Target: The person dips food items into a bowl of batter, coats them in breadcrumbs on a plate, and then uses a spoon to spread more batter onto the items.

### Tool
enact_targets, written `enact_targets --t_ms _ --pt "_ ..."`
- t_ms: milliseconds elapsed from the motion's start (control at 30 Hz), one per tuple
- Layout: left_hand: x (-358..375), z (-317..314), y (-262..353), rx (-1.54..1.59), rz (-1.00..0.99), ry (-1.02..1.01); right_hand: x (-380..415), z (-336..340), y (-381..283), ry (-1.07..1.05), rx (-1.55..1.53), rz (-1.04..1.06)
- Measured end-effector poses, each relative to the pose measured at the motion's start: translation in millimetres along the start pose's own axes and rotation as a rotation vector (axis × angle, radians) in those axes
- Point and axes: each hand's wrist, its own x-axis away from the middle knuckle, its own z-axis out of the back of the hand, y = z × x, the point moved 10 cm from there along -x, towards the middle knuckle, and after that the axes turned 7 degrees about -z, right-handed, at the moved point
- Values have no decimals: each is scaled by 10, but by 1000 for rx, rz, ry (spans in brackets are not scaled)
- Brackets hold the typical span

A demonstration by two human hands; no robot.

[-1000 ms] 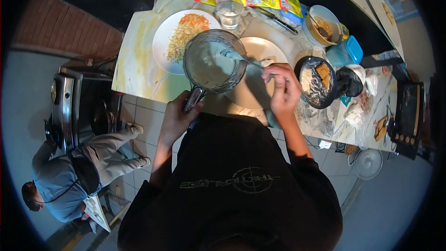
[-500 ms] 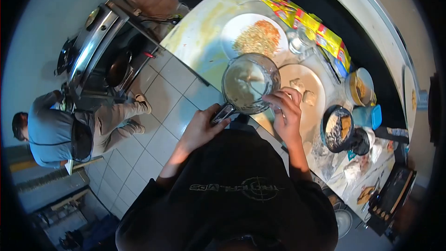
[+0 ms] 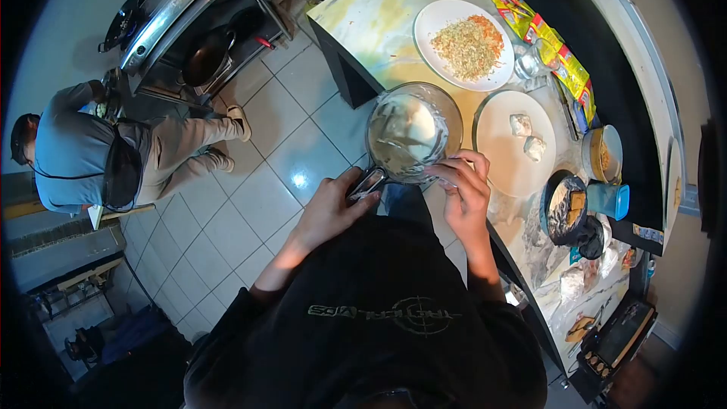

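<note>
A clear jug [image 3: 379,136] with pale, creamy batter inside and smears on its walls is held in front of my chest. My left hand [image 3: 337,212] is closed round its dark handle [image 3: 367,184]. At the jug's right rim is my right hand [image 3: 463,189], its fingers bent and pressed together, with white batter on the fingertips. What those fingers grip, if anything, is hidden. Just right of this hand, a large pale plate [image 3: 503,159] carries two white-coated pieces [image 3: 521,125]. Beyond the jug, a white plate [image 3: 428,26] holds shredded pale and orange food [image 3: 469,49].
Yellow-red packets [image 3: 541,38] line the counter's back. A glass [image 3: 530,64], a tub [image 3: 606,153], a blue-lidded container [image 3: 609,201] and a black floury bowl [image 3: 564,208] stand right. Another person [image 3: 79,148] works at far left by a stove [image 3: 174,23].
My view has shifted, so the counter and plates sit farther right. The jug stays in my hands, and my right hand's fingers remain at its rim.
</note>
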Motion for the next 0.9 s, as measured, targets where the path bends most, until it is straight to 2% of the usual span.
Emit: enact_targets --t_ms 100,200,300,367,433,567,633,733,900 --pt "99 -71 -50 45 5 38 5 140 31 46 -20 -14" --pt "133 -83 115 26 -17 89 -45 380 20 189 85 58" --pt "131 -127 319 -14 4 121 31 527 13 196 155 89" --pt "134 -138 468 -26 -92 232 136 656 -5 190 113 75" --pt "139 -240 589 25 -55 231 207 756 -62 125 16 128" --pt "194 -443 752 1 -90 264 159 1217 75 206 -54 119" --pt "220 -592 811 13 -133 205 157 1354 101 254 -22 165" --pt "293 -702 901 37 -130 238 267 1339 -51 75 23 268" --pt "360 -834 875 138 -122 326 509 1598 -265 84 24 292"
